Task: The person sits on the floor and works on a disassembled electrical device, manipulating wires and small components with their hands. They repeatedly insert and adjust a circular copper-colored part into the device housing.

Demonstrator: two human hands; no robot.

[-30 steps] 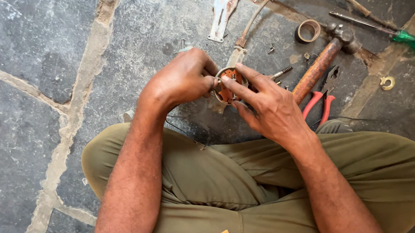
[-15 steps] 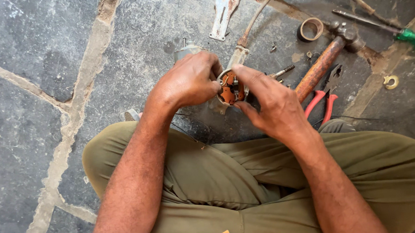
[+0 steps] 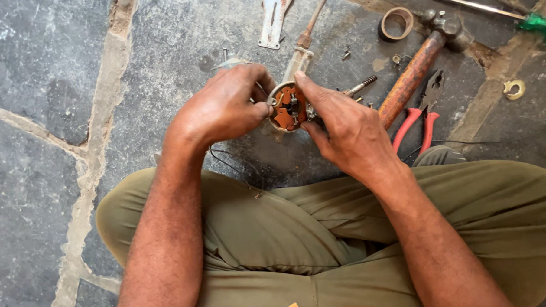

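I sit cross-legged on a stone floor and hold a small round metal part [image 3: 288,107] with a brown-orange inner disc and little metal contacts. My left hand [image 3: 223,106] grips its left rim, thumb pressed on the edge. My right hand [image 3: 346,129] holds its right side, with the index finger laid over the top rim. A thin dark wire [image 3: 233,164] hangs from the part down to my lap. Both hands are just above my knees.
On the floor beyond the hands lie a rusty hammer [image 3: 412,70], red-handled pliers [image 3: 420,119], a green-handled screwdriver [image 3: 531,22], a tape ring [image 3: 397,23], a flat metal bracket [image 3: 274,17], a brass ring [image 3: 515,89] and loose screws [image 3: 361,85].
The round part has been turned slightly in my hands so its brown-orange face shows more. The fingers have shifted on its rim; the hands stay in the same place.
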